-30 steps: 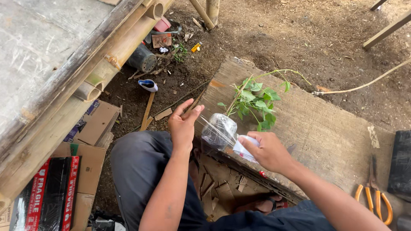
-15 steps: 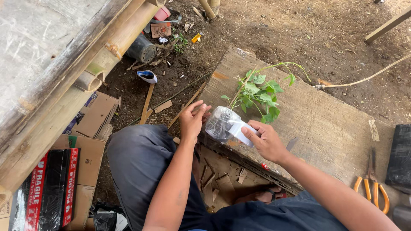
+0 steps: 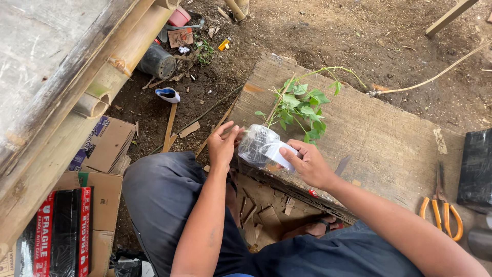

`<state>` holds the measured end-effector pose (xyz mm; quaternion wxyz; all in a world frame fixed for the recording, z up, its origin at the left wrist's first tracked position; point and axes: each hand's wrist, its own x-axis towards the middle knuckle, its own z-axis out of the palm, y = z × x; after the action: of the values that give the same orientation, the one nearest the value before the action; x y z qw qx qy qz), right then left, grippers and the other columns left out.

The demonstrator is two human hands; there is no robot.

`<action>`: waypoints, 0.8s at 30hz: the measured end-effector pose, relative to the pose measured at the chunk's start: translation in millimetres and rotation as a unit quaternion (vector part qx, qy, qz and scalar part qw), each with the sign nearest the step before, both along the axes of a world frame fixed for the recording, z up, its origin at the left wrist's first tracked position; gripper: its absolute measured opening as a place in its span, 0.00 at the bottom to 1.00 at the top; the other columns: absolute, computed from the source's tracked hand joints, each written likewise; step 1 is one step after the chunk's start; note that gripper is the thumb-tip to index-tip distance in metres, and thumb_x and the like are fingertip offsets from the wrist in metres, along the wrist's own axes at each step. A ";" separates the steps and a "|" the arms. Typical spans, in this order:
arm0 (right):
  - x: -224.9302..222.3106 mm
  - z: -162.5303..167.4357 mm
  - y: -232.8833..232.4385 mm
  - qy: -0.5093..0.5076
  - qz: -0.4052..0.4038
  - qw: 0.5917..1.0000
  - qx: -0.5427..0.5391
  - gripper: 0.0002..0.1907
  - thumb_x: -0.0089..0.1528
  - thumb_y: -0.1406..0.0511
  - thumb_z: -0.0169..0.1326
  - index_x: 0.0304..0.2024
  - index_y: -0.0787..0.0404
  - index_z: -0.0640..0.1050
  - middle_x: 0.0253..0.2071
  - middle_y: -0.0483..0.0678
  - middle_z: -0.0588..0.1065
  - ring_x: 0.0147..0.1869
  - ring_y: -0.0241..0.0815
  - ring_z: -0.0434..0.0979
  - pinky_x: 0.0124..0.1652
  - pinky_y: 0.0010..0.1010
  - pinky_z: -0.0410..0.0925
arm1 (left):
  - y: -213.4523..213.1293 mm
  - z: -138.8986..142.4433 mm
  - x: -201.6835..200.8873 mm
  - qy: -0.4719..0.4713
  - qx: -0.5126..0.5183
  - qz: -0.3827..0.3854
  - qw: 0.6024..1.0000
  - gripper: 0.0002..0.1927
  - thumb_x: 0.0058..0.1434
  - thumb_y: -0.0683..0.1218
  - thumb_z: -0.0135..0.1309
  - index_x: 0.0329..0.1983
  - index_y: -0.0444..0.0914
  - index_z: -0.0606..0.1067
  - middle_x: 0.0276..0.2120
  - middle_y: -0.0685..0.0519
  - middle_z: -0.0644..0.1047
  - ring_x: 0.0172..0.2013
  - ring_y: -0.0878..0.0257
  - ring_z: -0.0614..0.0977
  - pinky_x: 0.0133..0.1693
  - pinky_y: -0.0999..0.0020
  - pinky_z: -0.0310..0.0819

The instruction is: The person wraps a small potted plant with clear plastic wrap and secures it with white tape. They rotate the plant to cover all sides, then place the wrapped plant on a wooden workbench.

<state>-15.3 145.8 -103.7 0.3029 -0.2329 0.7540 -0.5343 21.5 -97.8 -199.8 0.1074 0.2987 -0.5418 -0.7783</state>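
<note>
Seedling (image 3: 300, 102), leafy green, its base wrapped in a clear plastic bundle (image 3: 259, 146), sits at the near edge of a rough wooden board (image 3: 379, 138), held up between both hands. Left hand (image 3: 223, 146): fingertips pressed against the left side of the bundle, fingers fairly straight, not closed round it. Right hand (image 3: 307, 164): fingers curled over a white roll of tape (image 3: 279, 154) that lies against the bundle's right side, so this hand is clamped on the roll. Person seated low, dark trousers, knees either side of the board's edge.

Judged step: wrapping or taping the plastic around the root ball, midway, with the stem and leaves still free above. The next turn of tape would call for the left hand to steady the bundle while the right carries the roll round without crushing the thin stem.

Further out: orange-handled scissors (image 3: 441, 210) on the board to the right, well apart from the hands. Cardboard boxes (image 3: 97, 154) to the left beside a bamboo frame (image 3: 102, 87). Beyond, bare soil littered with wood scraps, a black pot (image 3: 156, 61) on its side, a small blue-and-white object (image 3: 168, 94).
</note>
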 end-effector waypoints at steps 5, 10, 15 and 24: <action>3.0 -7.1 0.5 0.003 -0.010 1.000 -0.016 0.18 0.70 0.54 0.48 0.40 0.61 0.79 0.30 0.39 0.80 0.31 0.24 0.70 0.32 0.22 0.64 | -1.6 -0.4 -2.3 -0.049 -0.112 -0.023 0.992 0.31 0.58 0.44 0.63 0.63 0.28 0.70 0.38 0.43 0.86 0.38 0.62 0.87 0.39 0.71 0.80; 7.3 -4.5 -1.5 0.040 -0.018 0.999 0.008 0.18 0.70 0.55 0.49 0.38 0.61 0.80 0.28 0.39 0.78 0.30 0.26 0.67 0.30 0.23 0.62 | -5.1 13.4 -1.9 -0.123 -0.199 -0.058 0.971 0.38 0.57 0.44 0.66 0.68 0.32 0.64 0.46 0.43 0.83 0.43 0.59 0.87 0.45 0.67 0.80; 6.7 -4.2 -0.7 0.047 -0.023 0.999 0.000 0.16 0.69 0.57 0.49 0.39 0.62 0.80 0.28 0.39 0.79 0.30 0.26 0.67 0.30 0.23 0.62 | 6.2 38.1 1.9 -0.087 -0.393 -0.118 0.908 0.25 0.72 0.46 0.41 0.72 0.40 0.64 0.65 0.45 0.73 0.60 0.54 0.77 0.57 0.62 0.71; 4.4 -8.6 -4.2 0.071 -0.036 0.996 -0.035 0.15 0.70 0.58 0.51 0.39 0.64 0.78 0.26 0.41 0.72 0.30 0.27 0.65 0.30 0.26 0.63 | 26.9 51.7 -45.6 -0.143 -0.328 -0.356 0.863 0.43 0.70 0.72 0.30 0.69 0.35 0.65 0.64 0.35 0.70 0.67 0.47 0.68 0.66 0.56 0.57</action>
<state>-10.9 141.6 -112.3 0.2208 -0.2539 0.7626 -0.5526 -24.1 -70.9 -148.1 -0.1635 0.1413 -0.8446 -0.4898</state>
